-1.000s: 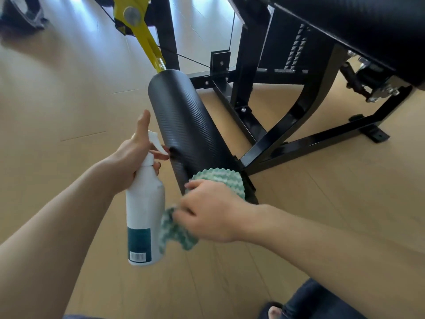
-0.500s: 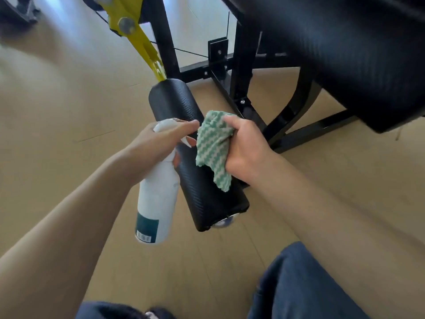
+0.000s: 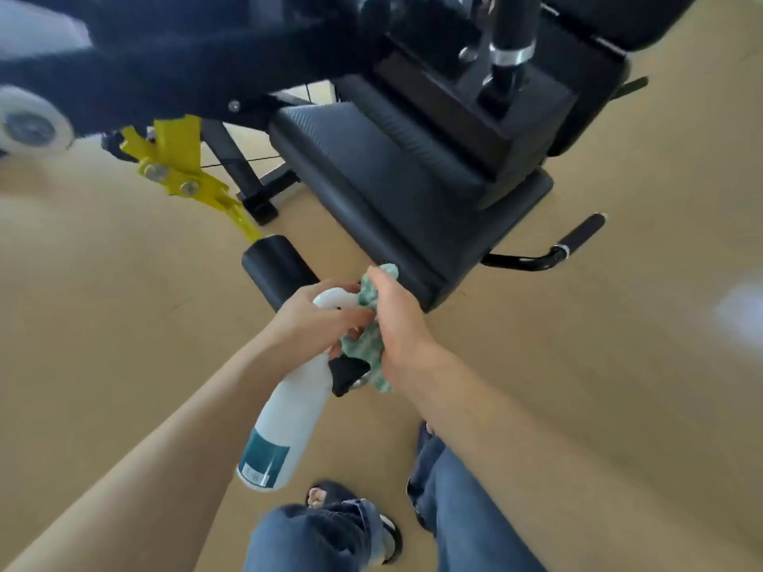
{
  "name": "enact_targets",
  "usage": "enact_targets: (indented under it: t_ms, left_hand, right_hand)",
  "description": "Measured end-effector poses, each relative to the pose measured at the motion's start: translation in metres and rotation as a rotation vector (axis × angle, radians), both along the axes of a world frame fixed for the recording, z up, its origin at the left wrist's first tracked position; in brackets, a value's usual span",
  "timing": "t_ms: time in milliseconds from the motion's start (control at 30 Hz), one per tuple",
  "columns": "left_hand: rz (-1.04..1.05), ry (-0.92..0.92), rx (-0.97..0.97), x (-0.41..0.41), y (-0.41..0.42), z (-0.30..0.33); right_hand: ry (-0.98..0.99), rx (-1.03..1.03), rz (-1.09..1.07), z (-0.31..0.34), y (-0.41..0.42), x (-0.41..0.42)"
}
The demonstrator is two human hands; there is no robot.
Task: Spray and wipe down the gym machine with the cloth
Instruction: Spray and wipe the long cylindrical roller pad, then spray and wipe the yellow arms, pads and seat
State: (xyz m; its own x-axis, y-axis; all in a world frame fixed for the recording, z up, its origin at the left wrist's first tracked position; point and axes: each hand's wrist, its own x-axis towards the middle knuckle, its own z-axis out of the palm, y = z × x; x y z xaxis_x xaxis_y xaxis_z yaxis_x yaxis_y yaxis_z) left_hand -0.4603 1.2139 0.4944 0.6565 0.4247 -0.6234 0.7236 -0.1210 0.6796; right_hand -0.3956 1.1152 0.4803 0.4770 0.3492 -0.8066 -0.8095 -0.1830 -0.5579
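Note:
My left hand [image 3: 313, 319] grips a white spray bottle [image 3: 289, 419] with a teal label, its nozzle pointing right toward the cloth. My right hand [image 3: 396, 315] holds a bunched green-and-white cloth [image 3: 367, 344] right against the nozzle. Both hands hover over the black padded roller [image 3: 276, 266] of the gym machine, hiding its near half. The black seat pad [image 3: 396, 192] lies just beyond my hands.
A yellow bracket [image 3: 181, 171] joins the roller to the black frame. A black handle bar [image 3: 574, 241] sticks out right of the seat. The tan wooden floor [image 3: 619, 365] surrounds the machine. My legs in jeans [image 3: 462, 501] and sandals stand below.
The view rose and pulled back, so the seat and my legs now show. My right hand lifted the cloth off the roller and brought it to the bottle's nozzle.

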Motion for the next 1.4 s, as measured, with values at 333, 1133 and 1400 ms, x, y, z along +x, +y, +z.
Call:
enact_targets:
  t_ms: [333,1133,1400]
  left_hand:
    - [-0.398,-0.025,0.006,0.057,-0.122,0.150]
    - [-1.054,-0.063,-0.114,0.184,-0.653,0.267]
    - [-1.177,-0.183,-0.062,0.209,-0.834,0.282]
  right_hand:
    - [-0.297,-0.232,-0.183,0.138,-0.147,0.037]
    - [-0.472,-0.206,-1.145,0.266,-0.692,0.015]
    - [-0.290,-0.069,-1.270,0.303,-0.855,0.023]
